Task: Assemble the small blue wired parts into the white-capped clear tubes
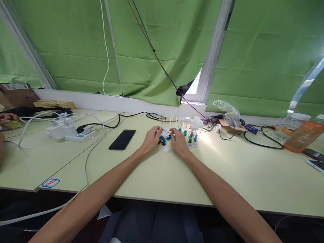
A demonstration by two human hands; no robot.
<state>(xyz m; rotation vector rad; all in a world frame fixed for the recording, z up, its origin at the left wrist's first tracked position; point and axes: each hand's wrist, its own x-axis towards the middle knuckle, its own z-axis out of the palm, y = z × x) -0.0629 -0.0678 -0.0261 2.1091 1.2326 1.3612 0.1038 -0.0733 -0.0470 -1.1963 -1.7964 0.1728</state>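
My left hand [152, 138] has its fingers curled in at the left of a cluster of small blue pieces [164, 140]. From the other side my right hand [179, 141] reaches in with thumb and finger pinched together. Whatever lies in either set of fingertips is too small to make out. A white round cap [165, 149] lies on the table just in front of the blue pieces. Beside my right hand stand several clear tubes [194, 140] with white caps and green or blue pieces inside. More clear tubes [168, 118], without visible caps, stand behind my hands.
A black phone [122, 139] lies left of my hands. Further left is a white power strip [78, 135] with plugs and cables. At the right are a cardboard tray [231, 126] with a plastic bag and an orange bottle [303, 136]. Another person's hand [8, 117] shows at far left.
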